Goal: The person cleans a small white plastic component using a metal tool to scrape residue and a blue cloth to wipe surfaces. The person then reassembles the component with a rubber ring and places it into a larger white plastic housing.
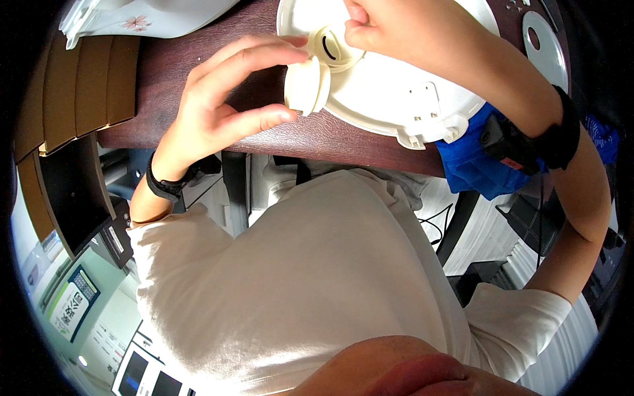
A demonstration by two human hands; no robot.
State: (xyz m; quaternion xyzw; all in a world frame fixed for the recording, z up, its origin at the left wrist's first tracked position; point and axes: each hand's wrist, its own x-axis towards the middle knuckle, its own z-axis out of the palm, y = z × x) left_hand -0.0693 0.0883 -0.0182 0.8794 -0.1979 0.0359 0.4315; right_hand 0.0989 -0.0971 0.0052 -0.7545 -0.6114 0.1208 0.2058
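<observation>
Between the thumb and fingers of my left hand [214, 99] is a small cream plastic cap [305, 87], round and flanged, held at the near left edge of a large white plastic lid [376, 99]. This lid lies on the table, with a raised round fitting [330, 47] near its left side that has a dark curved slot. My right hand [364, 25] is closed over the lid, just right of that fitting. Part of this hand is cut off by the upper edge, and whatever its fingers hold is hidden.
The dark reddish table [198, 59] carries a white housing with a flower print [142, 18] at the far left. A white plate with a hole [547, 56] lies at the far right. Blue cloth [465, 162] hangs at the near right edge; brown cardboard [86, 86] stands left.
</observation>
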